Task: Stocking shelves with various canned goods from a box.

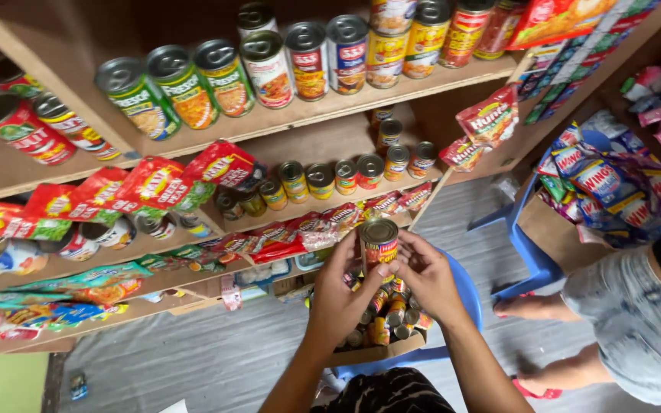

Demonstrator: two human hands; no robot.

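Both hands pinch one upright can (379,243) just above the box (372,350) of cans, left hand (343,294) gripping its lower left side, right hand (428,277) fingertips on its right, axis vertical, shelves (300,115) beyond.

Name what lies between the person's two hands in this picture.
In the head view, a small can with a red label is pinched between the left hand and the right hand, above a cardboard box of cans.
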